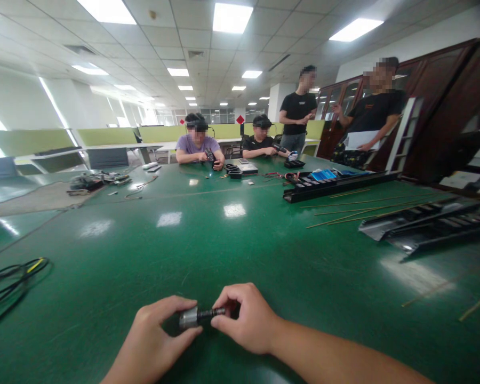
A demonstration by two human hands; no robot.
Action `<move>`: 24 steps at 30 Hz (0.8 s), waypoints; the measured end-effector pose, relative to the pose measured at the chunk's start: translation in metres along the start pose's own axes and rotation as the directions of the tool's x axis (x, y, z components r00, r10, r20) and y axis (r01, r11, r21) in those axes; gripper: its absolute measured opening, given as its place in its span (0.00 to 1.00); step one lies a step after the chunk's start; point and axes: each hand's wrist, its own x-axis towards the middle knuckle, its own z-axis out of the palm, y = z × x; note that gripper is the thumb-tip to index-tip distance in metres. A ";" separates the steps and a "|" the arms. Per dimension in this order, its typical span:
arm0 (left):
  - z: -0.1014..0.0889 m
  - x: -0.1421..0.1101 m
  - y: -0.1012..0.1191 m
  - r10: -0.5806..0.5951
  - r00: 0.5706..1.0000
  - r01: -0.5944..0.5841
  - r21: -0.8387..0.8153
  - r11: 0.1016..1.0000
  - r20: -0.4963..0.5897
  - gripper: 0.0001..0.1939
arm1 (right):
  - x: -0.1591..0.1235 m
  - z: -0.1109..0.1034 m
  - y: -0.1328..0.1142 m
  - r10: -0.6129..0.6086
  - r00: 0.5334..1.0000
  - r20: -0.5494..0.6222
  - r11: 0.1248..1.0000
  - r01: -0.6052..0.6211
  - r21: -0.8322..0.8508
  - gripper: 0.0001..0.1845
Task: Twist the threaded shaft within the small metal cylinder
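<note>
Low in the middle, just above the green table, is a small metal part with a silver cylindrical body and a thin dark grooved shaft. It lies roughly level, shaft pointing right. My left hand is closed round the silver body between thumb and fingers. Thumb and forefinger of my right hand pinch the shaft's far end; my other right fingers curl behind. Which exact kind of part this is cannot be made out.
The green table spreads ahead. A black cable coil lies at left, metal channels and thin rods at right. Across the table, two seated people handle dark tools; two others stand at the back right.
</note>
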 end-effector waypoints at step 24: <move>-0.001 0.000 -0.001 0.000 1.000 0.000 0.002 1.000 -0.024 0.11 | 0.000 0.000 -0.001 0.036 0.999 -0.005 0.999 -0.036 0.007 0.04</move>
